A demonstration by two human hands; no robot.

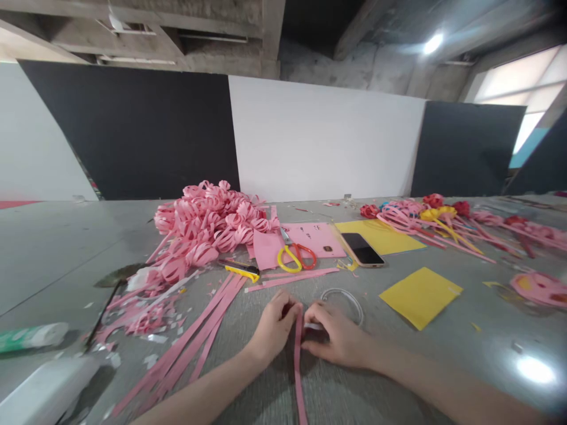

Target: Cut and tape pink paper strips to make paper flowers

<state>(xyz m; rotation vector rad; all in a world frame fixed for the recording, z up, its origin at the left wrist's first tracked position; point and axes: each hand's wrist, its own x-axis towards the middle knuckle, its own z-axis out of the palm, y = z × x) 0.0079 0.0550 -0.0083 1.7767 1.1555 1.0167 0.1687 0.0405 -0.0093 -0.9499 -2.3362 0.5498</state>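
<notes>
Near the bottom centre, my left hand [278, 323] pinches the top end of a pink paper strip [297, 369], which hangs down toward me. Just to its right, my right hand [330, 333] is curled with its fingertips by the strip's edge; whether they grip anything is too small to tell. A roll of clear tape or ring [348, 295] lies behind my right hand, partly hidden by it. Beyond the hands are scissors [296, 258] with yellow and red handles on pink paper [268, 249], and a yellow utility knife [241, 270]. Loose pink strips [195, 345] lie to the left.
A heap of curled pink paper flowers [212, 221] stands back left. A phone [363, 249] and yellow sheets [420, 297] lie to the right, with more paper flowers [411, 211] behind. At the left are a green-white tube [33, 336] and a white box [48, 389].
</notes>
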